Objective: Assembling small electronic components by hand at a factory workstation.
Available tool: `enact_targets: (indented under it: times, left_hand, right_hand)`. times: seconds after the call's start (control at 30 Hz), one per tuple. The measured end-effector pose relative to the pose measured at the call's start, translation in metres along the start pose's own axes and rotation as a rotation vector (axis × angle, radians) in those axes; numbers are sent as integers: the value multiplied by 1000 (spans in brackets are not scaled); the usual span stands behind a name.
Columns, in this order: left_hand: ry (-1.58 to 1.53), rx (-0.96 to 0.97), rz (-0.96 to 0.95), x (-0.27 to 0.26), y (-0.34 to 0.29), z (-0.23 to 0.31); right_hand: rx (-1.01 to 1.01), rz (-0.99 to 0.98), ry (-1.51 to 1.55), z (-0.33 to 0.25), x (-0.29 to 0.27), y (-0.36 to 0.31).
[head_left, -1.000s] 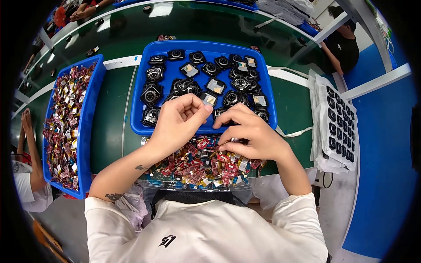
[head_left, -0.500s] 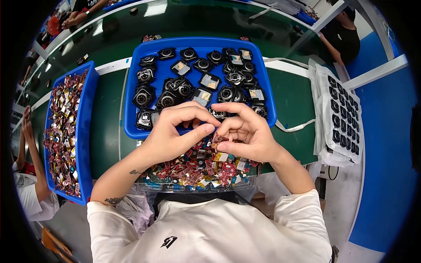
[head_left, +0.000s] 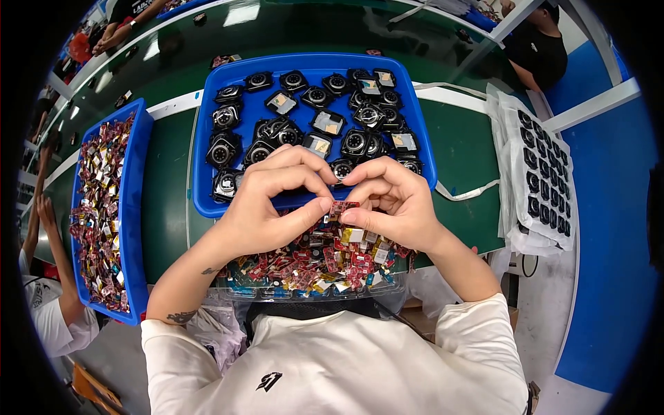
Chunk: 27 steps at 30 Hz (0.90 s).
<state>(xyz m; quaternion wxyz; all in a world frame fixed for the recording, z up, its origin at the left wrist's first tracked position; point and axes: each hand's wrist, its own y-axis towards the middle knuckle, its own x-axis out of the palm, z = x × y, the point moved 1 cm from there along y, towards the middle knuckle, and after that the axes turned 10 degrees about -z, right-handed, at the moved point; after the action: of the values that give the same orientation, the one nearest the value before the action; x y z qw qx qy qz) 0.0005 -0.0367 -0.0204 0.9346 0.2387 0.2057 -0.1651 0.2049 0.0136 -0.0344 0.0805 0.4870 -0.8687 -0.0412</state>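
Observation:
Above the heap, my right hand pinches a small red circuit board between thumb and fingers. My left hand is closed at the board's left edge, with thumb and index finger against it. Part of the board is hidden by my fingertips. Right below lies a pile of red circuit boards mixed with silver and yellow pieces, resting in a clear plastic tray. Just beyond my fingers, a blue tray holds several black watch bodies, some showing round backs and others open silver insides.
At left stands a long blue bin full of similar boards. On the right is a stack of white trays with black watch parts. A green conveyor belt runs behind. Other people work at the left and far right, including a person in black.
The red circuit board has been turned and raised slightly, showing more of its flat face. My left thumb and fingers have come to its left edge. The view has shifted a little.

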Motion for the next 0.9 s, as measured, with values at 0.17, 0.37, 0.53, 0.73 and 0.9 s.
enact_targets:
  times: [0.17, 0.37, 0.53, 0.73, 0.9]
  left_hand:
    - [-35, -124, 95, 3, -2, 0]
    - [-85, -168, 34, 2, -4, -3]
    - [-407, -226, 83, 6, -3, -2]
    - [-430, -200, 54, 10, -6, -2]
    - [-204, -259, -42, 5, 0, 4]
  right_hand:
    - [-107, 92, -444, -1, 1, 1]
    - [-145, 78, -259, -3, 9, 6]
    - [-202, 135, -550, -8, -2, 4]
    - [-220, 166, -659, -13, -6, 4]
    - [-306, 97, -645, -6, -6, 3]
